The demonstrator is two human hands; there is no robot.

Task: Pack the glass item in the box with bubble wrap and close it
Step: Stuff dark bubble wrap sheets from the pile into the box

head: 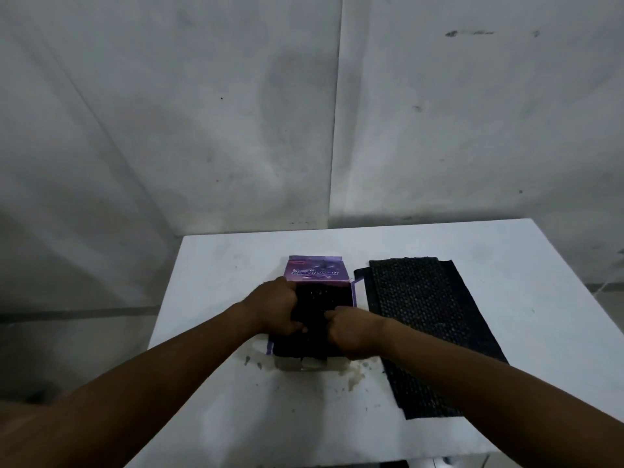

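Lying beside box (317, 275): spare bubble wrap (429, 325), unobstructed.

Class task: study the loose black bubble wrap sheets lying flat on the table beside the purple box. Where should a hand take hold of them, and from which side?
Judging by its pose, grip the black bubble wrap at its near-left corner, approaching from the box side. It lies flat, so only an edge can be pinched, and that corner sits closest to the right hand.

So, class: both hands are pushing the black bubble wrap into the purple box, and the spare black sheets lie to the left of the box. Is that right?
Not quite. The head view shows the spare black sheets lying to the right of the purple box, not the left. Both the left hand and right hand are at the black bubble wrap in it.
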